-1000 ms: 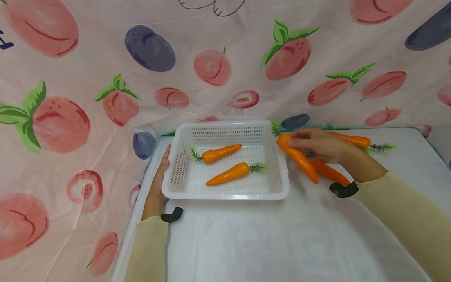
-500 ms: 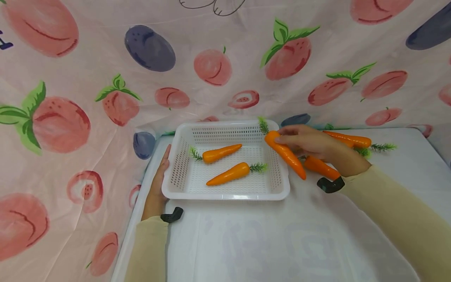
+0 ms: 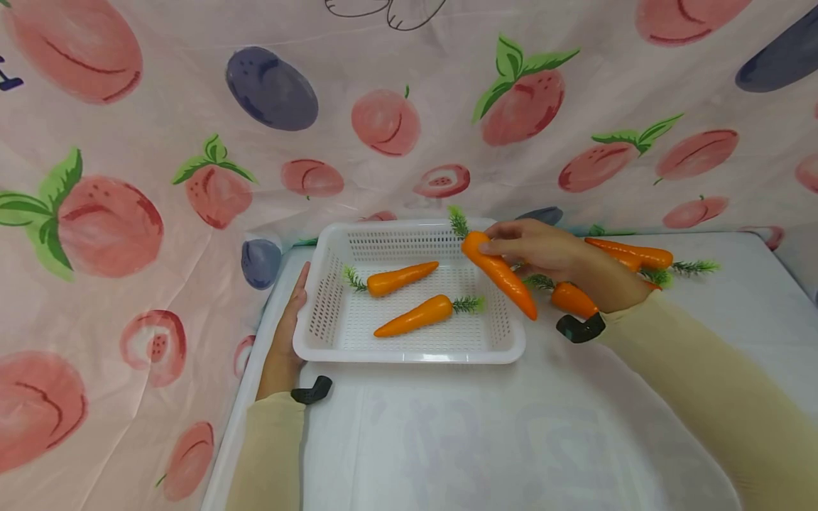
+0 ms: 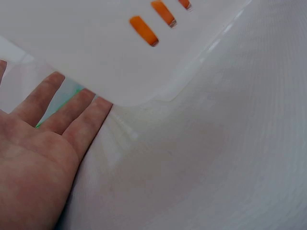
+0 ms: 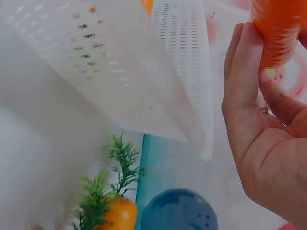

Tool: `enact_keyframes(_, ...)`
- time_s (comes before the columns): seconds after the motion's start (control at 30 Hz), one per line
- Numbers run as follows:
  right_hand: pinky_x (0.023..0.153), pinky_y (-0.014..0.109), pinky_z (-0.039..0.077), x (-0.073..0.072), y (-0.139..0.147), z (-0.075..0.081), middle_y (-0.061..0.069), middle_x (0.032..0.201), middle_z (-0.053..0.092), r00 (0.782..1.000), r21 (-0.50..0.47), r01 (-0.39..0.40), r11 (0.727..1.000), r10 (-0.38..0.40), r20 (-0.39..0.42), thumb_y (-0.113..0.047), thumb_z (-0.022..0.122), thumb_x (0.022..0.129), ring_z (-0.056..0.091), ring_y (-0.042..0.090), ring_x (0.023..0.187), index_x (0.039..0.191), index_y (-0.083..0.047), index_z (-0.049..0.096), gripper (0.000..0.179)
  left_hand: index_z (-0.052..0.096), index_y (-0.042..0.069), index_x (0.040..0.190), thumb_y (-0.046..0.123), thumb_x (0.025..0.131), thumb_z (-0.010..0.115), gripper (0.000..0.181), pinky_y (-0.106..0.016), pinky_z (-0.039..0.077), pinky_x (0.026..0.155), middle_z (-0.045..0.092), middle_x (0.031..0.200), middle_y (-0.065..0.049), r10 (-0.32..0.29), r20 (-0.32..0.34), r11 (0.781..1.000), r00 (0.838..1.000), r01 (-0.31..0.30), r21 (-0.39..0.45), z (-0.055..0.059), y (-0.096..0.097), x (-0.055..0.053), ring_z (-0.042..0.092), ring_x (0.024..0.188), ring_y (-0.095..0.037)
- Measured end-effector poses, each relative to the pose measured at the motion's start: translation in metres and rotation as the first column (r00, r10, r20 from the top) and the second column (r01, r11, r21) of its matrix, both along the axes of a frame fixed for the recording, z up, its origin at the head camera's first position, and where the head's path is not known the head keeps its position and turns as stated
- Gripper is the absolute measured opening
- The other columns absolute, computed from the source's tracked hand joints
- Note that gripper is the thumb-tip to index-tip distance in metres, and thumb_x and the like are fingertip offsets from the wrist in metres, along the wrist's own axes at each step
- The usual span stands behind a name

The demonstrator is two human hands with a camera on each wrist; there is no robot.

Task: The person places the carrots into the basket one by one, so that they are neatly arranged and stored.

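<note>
My right hand (image 3: 543, 248) pinches an orange carrot (image 3: 501, 273) with a green leafy top, held over the right rim of a white plastic basket (image 3: 409, 355). In the right wrist view, thumb and fingers grip the carrot (image 5: 278, 33) from both sides. Inside the basket lie an upper carrot (image 3: 399, 278), its leaves to the left, and a lower carrot (image 3: 415, 317), its leaves to the right. My left hand (image 3: 284, 337) rests along the basket's left side with straight fingers. The left wrist view shows the palm (image 4: 36, 163) and fingertips at the basket's wall.
Right of the basket, partly under my right forearm, lies another carrot (image 3: 573, 299). More carrots (image 3: 639, 253) lie farther right near the back edge of the white table (image 3: 486, 433). A fruit-printed cloth (image 3: 396, 64) hangs behind the table and along its left side.
My right hand has moved left with the carrot, from beside the basket to over its right rim. The carrot lying behind it shows more fully. My left hand and the basket stay put.
</note>
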State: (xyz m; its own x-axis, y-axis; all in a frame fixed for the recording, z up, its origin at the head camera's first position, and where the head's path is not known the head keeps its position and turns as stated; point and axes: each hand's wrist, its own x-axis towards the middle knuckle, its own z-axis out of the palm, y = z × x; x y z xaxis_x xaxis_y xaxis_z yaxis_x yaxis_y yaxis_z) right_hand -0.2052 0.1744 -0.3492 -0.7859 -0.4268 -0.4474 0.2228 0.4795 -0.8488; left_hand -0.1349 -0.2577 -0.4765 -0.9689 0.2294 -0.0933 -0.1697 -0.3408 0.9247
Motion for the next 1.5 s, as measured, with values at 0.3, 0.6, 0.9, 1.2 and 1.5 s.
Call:
enact_keyframes(0.3, 0.097, 0.047, 0.055, -0.005, -0.017, 0.004, 0.015, 0.136, 0.057, 1.0, -0.034, -0.022, 0.999, 0.022, 0.002, -0.047, 0.068, 0.096, 0.062, 0.033, 0.116, 0.144, -0.009, 0.048, 0.065, 0.005, 0.04, 0.164, 0.036, 0.111, 0.027, 0.058, -0.035, 0.03, 0.116, 0.014, 0.172, 0.012, -0.006, -0.003, 1.0, 1.0, 0.006, -0.005, 0.001, 0.0, 0.001, 0.015, 0.158, -0.022)
enact_keyframes(0.6, 0.096, 0.046, 0.056, -0.012, -0.043, 0.005, 0.013, 0.131, 0.062, 0.999, -0.082, -0.04, 0.996, 0.039, -0.01, -0.045, 0.068, 0.096, 0.065, 0.033, 0.112, 0.139, -0.011, 0.054, 0.057, 0.009, 0.043, 0.164, 0.038, 0.11, 0.029, 0.057, -0.042, 0.027, 0.119, 0.016, 0.171, 0.014, 0.008, -0.004, 1.0, 1.0, -0.008, -0.021, 0.002, 0.0, 0.003, 0.015, 0.159, -0.024)
enact_keyframes(0.9, 0.092, 0.044, 0.058, -0.015, -0.069, 0.001, 0.013, 0.13, 0.062, 0.998, -0.1, -0.059, 0.993, 0.059, -0.001, -0.044, 0.069, 0.096, 0.065, 0.032, 0.112, 0.136, -0.011, 0.057, 0.053, 0.009, 0.043, 0.164, 0.037, 0.11, 0.027, 0.056, -0.038, 0.027, 0.117, 0.015, 0.172, 0.014, 0.01, -0.005, 1.0, 1.0, -0.011, -0.028, 0.002, 0.001, 0.002, 0.014, 0.159, -0.022)
enact_keyframes(1.2, 0.092, 0.046, 0.058, -0.015, -0.086, -0.001, 0.013, 0.13, 0.059, 0.996, -0.129, -0.087, 0.988, 0.09, 0.019, -0.041, 0.071, 0.094, 0.062, 0.031, 0.113, 0.137, -0.013, 0.059, 0.052, 0.007, 0.041, 0.164, 0.035, 0.11, 0.025, 0.057, -0.037, 0.027, 0.115, 0.014, 0.172, 0.012, 0.01, -0.002, 1.0, 1.0, -0.01, -0.022, 0.004, 0.003, 0.003, 0.015, 0.158, -0.023)
enact_keyframes(1.5, 0.092, 0.047, 0.058, -0.013, -0.093, -0.004, 0.012, 0.131, 0.061, 0.995, -0.131, -0.096, 0.987, 0.101, 0.026, -0.04, 0.072, 0.094, 0.062, 0.031, 0.114, 0.137, -0.015, 0.059, 0.051, 0.008, 0.041, 0.164, 0.037, 0.11, 0.026, 0.058, -0.036, 0.027, 0.115, 0.016, 0.172, 0.013, 0.01, -0.012, 1.0, 1.0, -0.011, -0.021, 0.0, 0.002, 0.001, 0.016, 0.158, -0.021)
